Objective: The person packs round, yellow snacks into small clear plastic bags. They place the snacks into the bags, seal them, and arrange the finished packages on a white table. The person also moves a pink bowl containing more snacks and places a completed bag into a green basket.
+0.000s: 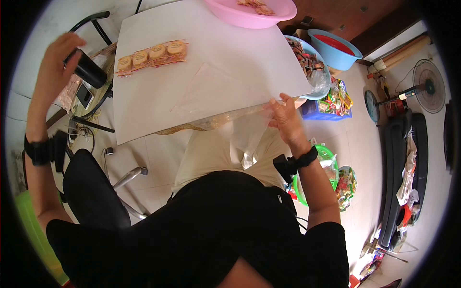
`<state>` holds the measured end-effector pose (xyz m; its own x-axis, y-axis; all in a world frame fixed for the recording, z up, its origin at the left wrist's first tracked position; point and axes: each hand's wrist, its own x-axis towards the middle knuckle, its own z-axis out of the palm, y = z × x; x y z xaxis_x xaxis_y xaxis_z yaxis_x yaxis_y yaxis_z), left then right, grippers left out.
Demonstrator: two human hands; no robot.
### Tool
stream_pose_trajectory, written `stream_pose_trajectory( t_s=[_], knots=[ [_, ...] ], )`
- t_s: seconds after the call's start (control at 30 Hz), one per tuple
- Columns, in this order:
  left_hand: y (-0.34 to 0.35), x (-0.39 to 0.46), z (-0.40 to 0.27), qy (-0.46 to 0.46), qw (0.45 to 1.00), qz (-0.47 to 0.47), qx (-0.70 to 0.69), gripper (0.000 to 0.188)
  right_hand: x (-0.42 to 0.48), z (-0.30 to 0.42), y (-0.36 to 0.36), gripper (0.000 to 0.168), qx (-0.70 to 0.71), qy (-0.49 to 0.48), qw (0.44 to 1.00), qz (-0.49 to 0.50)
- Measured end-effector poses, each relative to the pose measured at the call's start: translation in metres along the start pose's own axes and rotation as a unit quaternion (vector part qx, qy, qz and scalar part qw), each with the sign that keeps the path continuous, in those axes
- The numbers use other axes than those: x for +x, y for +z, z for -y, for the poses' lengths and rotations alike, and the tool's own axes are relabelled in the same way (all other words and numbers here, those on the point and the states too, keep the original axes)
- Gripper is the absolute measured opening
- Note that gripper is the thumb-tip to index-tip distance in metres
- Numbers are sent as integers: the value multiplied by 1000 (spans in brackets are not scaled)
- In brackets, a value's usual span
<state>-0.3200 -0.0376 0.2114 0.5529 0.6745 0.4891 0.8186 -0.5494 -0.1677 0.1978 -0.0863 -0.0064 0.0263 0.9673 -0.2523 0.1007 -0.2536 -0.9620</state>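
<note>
At the upper left, my left hand (54, 68) has its thumb and fingers around the upper end of a black cylindrical container (90, 72). Below that container, a phone (84, 96) lies on a seat-like surface beside the table. My right hand (288, 118) is at the near right edge of the white table (151, 100), with its fingers on a clear plastic bag (248, 133) that hangs over my lap. Flat on the tabletop lies a thin transparent plastic sheet (216, 90). Farther left sits a row of several round pale cakes (153, 55) in clear packaging.
A pink basin (248, 19) stands on the table's far edge. To the right are a blue basin of small packets (324, 86), another blue basin (338, 54), a blue crate (324, 111) and a green basket (335, 162). A black office chair (93, 190) stands left; a fan (428, 86) is far right.
</note>
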Motion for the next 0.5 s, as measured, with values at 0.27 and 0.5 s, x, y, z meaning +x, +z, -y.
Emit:
stream_pose_trajectory(
  t_s=[0.27, 0.5],
  knots=[
    [146, 46, -116, 140, 967, 63, -202, 37, -10, -4, 27, 78, 146, 95, 985, -18],
    [191, 28, -185, 67, 956, 229, -171, 39, -9, -12, 20, 59, 77, 25, 996, -45]
  ],
)
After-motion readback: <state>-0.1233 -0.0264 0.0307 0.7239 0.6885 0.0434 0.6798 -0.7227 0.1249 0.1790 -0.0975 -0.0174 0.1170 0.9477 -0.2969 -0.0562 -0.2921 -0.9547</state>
